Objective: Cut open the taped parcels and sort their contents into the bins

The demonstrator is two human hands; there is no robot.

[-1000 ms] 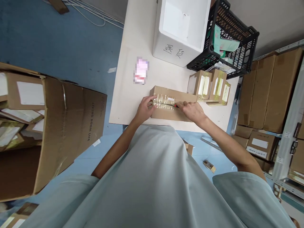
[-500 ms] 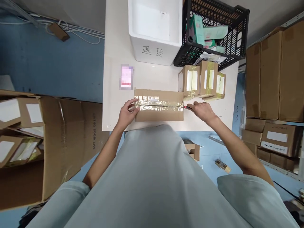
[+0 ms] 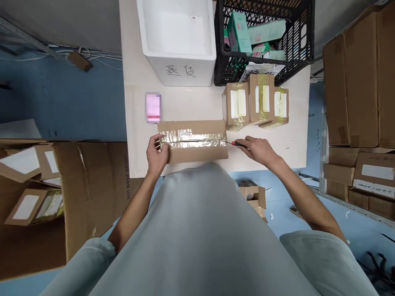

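A flat cardboard box with clear tape along its middle seam lies near the front edge of the white table. My left hand grips the box's left end, fingers curled over it. My right hand is closed on a thin red-handled cutting tool, just off the box's right end, its tip at the end of the taped seam.
Three small taped cartons stand behind the box. A white foam box and a black crate of packets sit at the back. A pink item lies left. A large open carton stands on the floor left; stacked cartons right.
My right hand with the tool has drawn rightwards along the taped seam and off the box's right end. My left hand stays on the left end. The view has shifted.
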